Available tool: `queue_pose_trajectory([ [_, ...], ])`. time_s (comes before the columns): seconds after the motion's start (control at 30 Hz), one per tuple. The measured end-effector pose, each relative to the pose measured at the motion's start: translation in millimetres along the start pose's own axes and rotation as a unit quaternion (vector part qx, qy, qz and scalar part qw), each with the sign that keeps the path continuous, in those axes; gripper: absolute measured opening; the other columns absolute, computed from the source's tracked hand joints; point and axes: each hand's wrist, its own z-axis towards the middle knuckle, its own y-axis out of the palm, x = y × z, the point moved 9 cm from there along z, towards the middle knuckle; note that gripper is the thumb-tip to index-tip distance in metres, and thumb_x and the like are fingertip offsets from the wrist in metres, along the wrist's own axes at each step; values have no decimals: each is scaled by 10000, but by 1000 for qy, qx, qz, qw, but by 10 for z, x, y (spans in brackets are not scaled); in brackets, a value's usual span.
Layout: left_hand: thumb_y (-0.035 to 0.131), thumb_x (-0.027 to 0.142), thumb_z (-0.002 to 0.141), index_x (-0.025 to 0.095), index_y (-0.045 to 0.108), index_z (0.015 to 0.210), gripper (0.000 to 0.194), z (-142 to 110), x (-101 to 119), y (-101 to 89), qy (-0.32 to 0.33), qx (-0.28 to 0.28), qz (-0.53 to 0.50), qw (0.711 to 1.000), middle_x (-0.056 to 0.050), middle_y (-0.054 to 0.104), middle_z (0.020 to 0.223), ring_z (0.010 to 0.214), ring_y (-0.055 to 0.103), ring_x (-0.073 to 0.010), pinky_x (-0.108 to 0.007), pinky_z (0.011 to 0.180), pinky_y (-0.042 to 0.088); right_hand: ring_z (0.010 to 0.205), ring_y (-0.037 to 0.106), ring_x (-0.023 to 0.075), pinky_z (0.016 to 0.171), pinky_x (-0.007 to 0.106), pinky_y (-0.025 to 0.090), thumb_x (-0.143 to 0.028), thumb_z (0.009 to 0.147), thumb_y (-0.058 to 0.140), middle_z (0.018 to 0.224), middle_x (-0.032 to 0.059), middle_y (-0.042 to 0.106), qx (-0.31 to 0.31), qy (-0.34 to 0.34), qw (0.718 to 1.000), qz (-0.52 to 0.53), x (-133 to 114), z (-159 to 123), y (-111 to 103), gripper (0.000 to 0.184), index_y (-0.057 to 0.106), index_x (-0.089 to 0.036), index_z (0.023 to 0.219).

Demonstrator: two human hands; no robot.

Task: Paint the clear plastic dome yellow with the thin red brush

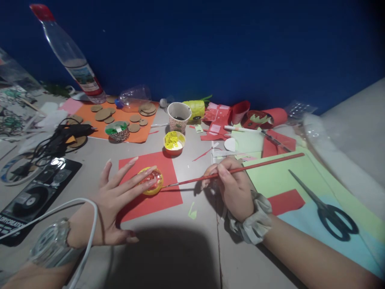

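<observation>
My left hand (pixel 116 196) lies flat with fingers spread, two fingertips pressing on a small round yellow-rimmed piece (pixel 151 181) that rests on a red paper sheet (pixel 156 196). My right hand (pixel 231 188) is closed in a pinch on a long red paintbrush (pixel 240 169), whose tip reaches the round piece's right edge. A grey scrunchie sits on my right wrist. A watch and a white cable cross my left wrist.
A small bowl of yellow paint (pixel 173 141) and a paper cup (pixel 179 116) stand beyond the red sheet. Black scissors (pixel 327 208) lie on green paper at right. Cardboard discs on orange paper (pixel 120 116), a glue gun (pixel 72 130) and plastic bottles (pixel 72 56) are at left.
</observation>
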Motion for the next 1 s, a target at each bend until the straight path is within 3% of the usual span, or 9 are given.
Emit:
queue_pose_trajectory([
  [0.13, 421, 901, 703, 300, 200, 1567, 1075, -4, 1, -17, -8, 4, 15, 1000, -55, 494, 1515, 1539, 78, -366, -544, 1200, -148, 533, 644, 132, 512, 261, 552, -365, 965, 576, 662, -17, 694, 10, -1, 1000, -3, 1, -7, -21, 239, 574, -214, 780],
  [0.27, 462, 897, 682, 297, 244, 1553, 1079, 12, 21, -52, -3, 10, 13, 1000, -57, 580, 1438, 1539, 105, -330, -520, 1205, -141, 556, 652, 126, 543, 258, 559, -344, 978, 560, 661, -17, 691, 6, -2, 1000, -8, 5, -13, -18, 243, 576, -210, 775],
  [0.53, 331, 882, 758, 285, 286, 1543, 987, 11, -6, -48, -10, 10, -6, 1000, -66, 598, 1417, 1513, 187, -365, -541, 1195, -127, 543, 646, 137, 529, 272, 564, -373, 963, 575, 648, -18, 682, 13, -9, 1000, -12, -15, -1, -27, 248, 552, -221, 769],
  [0.8, 319, 872, 766, 292, 263, 1548, 975, 12, -2, -37, -9, 9, -9, 1000, -63, 584, 1433, 1518, 180, -365, -551, 1197, -121, 541, 646, 132, 523, 267, 564, -353, 972, 563, 660, -17, 688, 6, -4, 1000, -9, -11, -7, -9, 244, 555, -220, 768],
  [1.0, 436, 883, 700, 289, 275, 1545, 1046, 7, -2, -41, -12, 16, -16, 1000, -68, 586, 1430, 1504, 212, -384, -551, 1201, -112, 524, 637, 135, 498, 269, 555, -372, 965, 568, 657, -17, 683, 7, -3, 1000, -12, -11, -9, -13, 238, 562, -220, 782],
])
